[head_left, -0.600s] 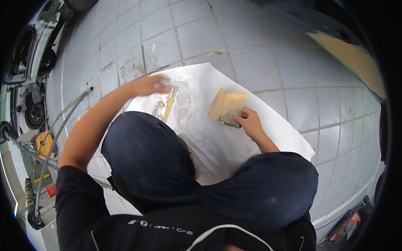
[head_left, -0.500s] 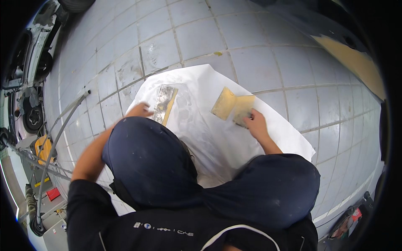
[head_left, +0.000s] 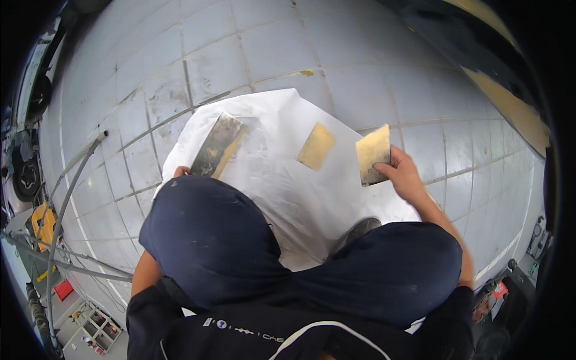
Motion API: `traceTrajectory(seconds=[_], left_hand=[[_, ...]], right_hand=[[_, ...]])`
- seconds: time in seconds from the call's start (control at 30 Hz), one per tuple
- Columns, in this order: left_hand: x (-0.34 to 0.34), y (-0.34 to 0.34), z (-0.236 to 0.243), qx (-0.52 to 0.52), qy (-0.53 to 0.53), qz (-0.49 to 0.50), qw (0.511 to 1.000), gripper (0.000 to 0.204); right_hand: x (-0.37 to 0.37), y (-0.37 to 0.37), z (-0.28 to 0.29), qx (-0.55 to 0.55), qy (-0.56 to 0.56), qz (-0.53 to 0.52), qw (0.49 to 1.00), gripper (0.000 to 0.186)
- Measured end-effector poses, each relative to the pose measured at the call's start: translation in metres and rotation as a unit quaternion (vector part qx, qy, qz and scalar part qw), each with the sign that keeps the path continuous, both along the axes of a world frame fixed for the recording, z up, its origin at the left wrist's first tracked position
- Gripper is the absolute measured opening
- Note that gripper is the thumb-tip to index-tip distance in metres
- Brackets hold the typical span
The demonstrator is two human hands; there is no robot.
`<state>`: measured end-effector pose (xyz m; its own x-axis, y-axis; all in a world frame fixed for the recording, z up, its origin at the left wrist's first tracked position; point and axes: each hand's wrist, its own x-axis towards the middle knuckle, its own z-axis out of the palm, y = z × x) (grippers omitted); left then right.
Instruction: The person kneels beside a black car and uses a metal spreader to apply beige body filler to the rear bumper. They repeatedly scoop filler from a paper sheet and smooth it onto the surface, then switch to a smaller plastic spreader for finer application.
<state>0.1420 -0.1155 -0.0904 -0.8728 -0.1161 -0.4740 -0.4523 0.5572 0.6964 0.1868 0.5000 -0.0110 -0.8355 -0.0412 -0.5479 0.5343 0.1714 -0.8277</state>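
Note:
My right hand (head_left: pixel 402 174) is closed, pinching a thin rectangular yellow sheet (head_left: pixel 373 150), dark grey and smudged at its lower end, between thumb and fingers. It is raised over the right side of a white cover (head_left: pixel 273 120) spread on the floor. A second yellow sheet (head_left: pixel 316 146) lies flat on the cover, left of the held one. At the cover's left lies a larger grey plate (head_left: pixel 215 144) with a yellow strip along its right side. My left hand (head_left: pixel 182 171) grips the plate's near left edge; my knee hides most of the hand.
My bent knees (head_left: pixel 210 234) stand close to the cover. Grey hoses (head_left: pixel 84 162) rise at the left. Beside them are a yellow object (head_left: pixel 42 225) and a tray of small parts (head_left: pixel 96 327). A dark panel with a tan edge (head_left: pixel 504 108) stands at the upper right.
My right hand has lifted its yellow sheet off the other one and moved it right. My left hand has closed on the plate, which has shifted left and tilted.

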Motion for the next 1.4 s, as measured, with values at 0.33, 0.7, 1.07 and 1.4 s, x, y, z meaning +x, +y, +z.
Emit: traceTrajectory(seconds=[0.33, 0.7, 1.07, 1.4], left_hand=[[-0.109, 0.053, 0.197, 0.37, -0.034, 0.043, 0.927, 0.047], [-0.094, 0.095, 0.189, 0.812, -0.401, -0.063, 0.419, 0.086], [-0.09, 0.116, 0.218, 0.822, -0.41, -0.057, 0.391, 0.077], [-0.102, 0.142, 0.242, 0.826, -0.381, -0.107, 0.402, 0.071]], right_hand=[[-0.196, -0.198, 0.134, -0.048, 0.257, 0.145, 0.954, 0.028], [-0.244, -0.178, 0.171, -0.011, 0.456, -0.073, 0.887, 0.032], [-0.235, -0.179, 0.202, 0.024, 0.482, -0.067, 0.873, 0.025], [-0.224, -0.199, 0.22, -0.071, 0.489, -0.066, 0.867, 0.026]])
